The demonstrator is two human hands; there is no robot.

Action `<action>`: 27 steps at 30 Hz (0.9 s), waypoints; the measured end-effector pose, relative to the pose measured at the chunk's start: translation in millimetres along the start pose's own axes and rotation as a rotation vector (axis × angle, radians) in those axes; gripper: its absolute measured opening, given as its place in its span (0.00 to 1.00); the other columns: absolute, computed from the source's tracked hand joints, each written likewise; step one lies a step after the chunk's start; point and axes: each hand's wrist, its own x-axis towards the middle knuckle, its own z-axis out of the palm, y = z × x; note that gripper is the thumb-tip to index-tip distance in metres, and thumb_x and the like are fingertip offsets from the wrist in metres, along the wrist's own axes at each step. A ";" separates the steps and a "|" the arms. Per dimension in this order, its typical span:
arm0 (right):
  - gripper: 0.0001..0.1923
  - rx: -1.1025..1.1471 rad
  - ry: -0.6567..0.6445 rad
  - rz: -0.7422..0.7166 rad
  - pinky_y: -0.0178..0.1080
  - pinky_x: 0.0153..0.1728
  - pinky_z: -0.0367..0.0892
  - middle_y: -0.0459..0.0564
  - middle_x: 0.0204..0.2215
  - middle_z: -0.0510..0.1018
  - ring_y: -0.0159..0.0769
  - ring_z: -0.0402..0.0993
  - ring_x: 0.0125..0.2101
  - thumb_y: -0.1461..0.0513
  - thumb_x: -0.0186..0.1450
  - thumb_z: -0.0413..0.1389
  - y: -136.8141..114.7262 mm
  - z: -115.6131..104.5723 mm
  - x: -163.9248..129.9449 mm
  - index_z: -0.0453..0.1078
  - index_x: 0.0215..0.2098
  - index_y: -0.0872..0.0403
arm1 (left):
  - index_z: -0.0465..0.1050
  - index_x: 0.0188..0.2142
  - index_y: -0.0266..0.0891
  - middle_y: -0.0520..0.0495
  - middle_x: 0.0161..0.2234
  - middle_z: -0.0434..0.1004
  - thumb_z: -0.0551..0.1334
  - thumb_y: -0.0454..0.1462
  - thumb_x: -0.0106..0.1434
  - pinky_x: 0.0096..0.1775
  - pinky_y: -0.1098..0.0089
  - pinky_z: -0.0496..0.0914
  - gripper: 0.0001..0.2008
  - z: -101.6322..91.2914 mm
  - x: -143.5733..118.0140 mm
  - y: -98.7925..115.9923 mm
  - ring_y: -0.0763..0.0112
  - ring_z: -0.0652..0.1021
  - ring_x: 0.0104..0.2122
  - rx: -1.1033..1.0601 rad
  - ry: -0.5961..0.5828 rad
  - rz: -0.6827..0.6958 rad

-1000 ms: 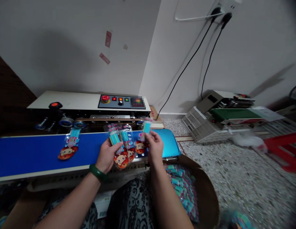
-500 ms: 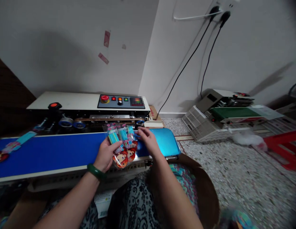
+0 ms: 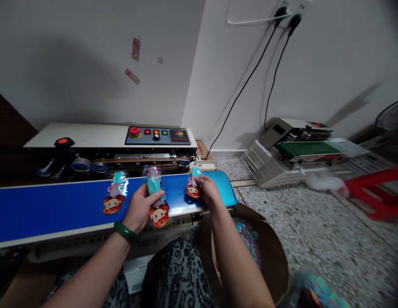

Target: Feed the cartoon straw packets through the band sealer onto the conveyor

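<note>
Left hand (image 3: 140,208) clamped on stacked packets (image 3: 158,197); right hand (image 3: 208,188), apart, pinching a single packet (image 3: 193,186) by its side at the blue belt (image 3: 57,205); step judged: laying packets singly; next move calls for squaring that packet's top to the machine (image 3: 90,133), then letting go.

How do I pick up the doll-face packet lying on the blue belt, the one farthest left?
Probably by its doll-face end, coming from the belt's near side. The packet lies flat, face end toward you, blue strips toward the machine, so that keeps your hand clearer.
</note>
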 end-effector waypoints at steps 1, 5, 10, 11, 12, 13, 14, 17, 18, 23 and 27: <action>0.08 -0.032 -0.048 0.028 0.35 0.21 0.66 0.45 0.15 0.72 0.30 0.68 0.16 0.64 0.44 0.61 -4.1 -0.4 4.4 0.65 0.21 0.56 | 0.71 0.34 0.36 0.50 0.28 0.77 0.70 0.35 0.41 0.31 0.72 0.70 0.18 0.5 -0.1 0.4 0.72 0.75 0.26 0.005 0.000 0.001; 0.09 -0.134 -0.084 0.030 0.34 0.19 0.64 0.45 0.15 0.71 0.30 0.66 0.16 0.63 0.45 0.62 -11.1 11.3 6.9 0.67 0.23 0.58 | 0.70 0.34 0.36 0.51 0.28 0.76 0.69 0.35 0.42 0.32 0.71 0.70 0.18 2.8 0.6 0.3 0.73 0.75 0.25 0.002 -0.007 0.016; 0.21 -0.253 -0.241 -0.272 0.33 0.30 0.67 0.46 0.28 0.76 0.31 0.72 0.29 0.58 0.46 0.62 7.0 41.9 -30.6 0.67 0.39 0.53 | 0.69 0.38 0.36 0.47 0.32 0.77 0.68 0.35 0.44 0.34 0.68 0.70 0.20 4.4 2.6 -2.7 0.68 0.76 0.30 -0.021 -0.036 0.000; 0.25 -0.288 -0.331 -0.305 0.34 0.33 0.67 0.46 0.32 0.76 0.33 0.72 0.32 0.59 0.44 0.63 13.0 47.7 -39.8 0.67 0.41 0.52 | 0.70 0.38 0.36 0.47 0.32 0.77 0.68 0.36 0.45 0.34 0.69 0.70 0.19 4.8 2.4 -3.5 0.68 0.76 0.30 -0.036 -0.051 -0.013; 0.27 -0.319 -0.388 -0.320 0.35 0.35 0.67 0.46 0.33 0.76 0.34 0.71 0.34 0.60 0.43 0.64 18.8 52.6 -47.8 0.67 0.41 0.52 | 0.70 0.37 0.36 0.48 0.31 0.77 0.68 0.37 0.46 0.33 0.70 0.69 0.18 5.1 2.0 -4.1 0.69 0.76 0.29 -0.058 -0.070 -0.030; 0.26 -0.336 -0.408 -0.330 0.36 0.36 0.66 0.46 0.33 0.76 0.34 0.71 0.34 0.60 0.42 0.65 23.9 56.4 -54.0 0.68 0.40 0.52 | 0.70 0.36 0.36 0.48 0.31 0.77 0.67 0.40 0.48 0.32 0.71 0.69 0.17 5.3 1.4 -4.5 0.69 0.76 0.29 -0.083 -0.089 -0.044; 0.24 -0.326 -0.393 -0.339 0.36 0.36 0.66 0.46 0.33 0.76 0.34 0.71 0.34 0.60 0.42 0.64 27.7 58.5 -58.1 0.69 0.38 0.52 | 0.71 0.36 0.36 0.48 0.30 0.76 0.65 0.42 0.49 0.31 0.71 0.69 0.16 5.4 0.7 -4.7 0.69 0.76 0.29 -0.100 -0.103 -0.053; 0.15 -0.139 -0.247 -0.311 0.35 0.33 0.67 0.46 0.29 0.76 0.33 0.72 0.30 0.59 0.47 0.61 28.8 52.9 -57.7 0.68 0.33 0.54 | 0.71 0.35 0.36 0.48 0.29 0.77 0.63 0.44 0.51 0.31 0.71 0.69 0.15 4.1 -1.0 -3.5 0.68 0.76 0.29 -0.071 -0.107 -0.021; 0.14 -0.059 -0.188 -0.290 0.35 0.32 0.68 0.45 0.28 0.76 0.33 0.73 0.28 0.59 0.48 0.61 25.9 47.0 -53.9 0.67 0.32 0.53 | 0.71 0.34 0.36 0.48 0.29 0.77 0.64 0.43 0.51 0.31 0.72 0.69 0.15 3.3 -1.2 -2.5 0.69 0.76 0.29 -0.040 -0.098 -0.002; 0.10 0.115 0.051 -0.149 0.33 0.21 0.66 0.41 0.17 0.73 0.30 0.69 0.17 0.62 0.49 0.58 2.1 6.5 -20.1 0.64 0.30 0.54 | 0.68 0.38 0.38 0.49 0.28 0.77 0.65 0.41 0.50 0.28 0.72 0.70 0.16 -0.5 -1.5 4.6 0.71 0.76 0.25 0.042 -0.038 0.010; 0.05 -0.056 -0.048 0.002 0.35 0.20 0.66 0.45 0.14 0.71 0.31 0.68 0.15 0.65 0.48 0.58 -10.3 -5.7 9.8 0.66 0.21 0.57 | 0.68 0.36 0.38 0.48 0.28 0.76 0.65 0.42 0.50 0.23 0.70 0.70 0.15 -0.7 -4.9 8.6 0.67 0.77 0.24 0.020 -0.071 -0.053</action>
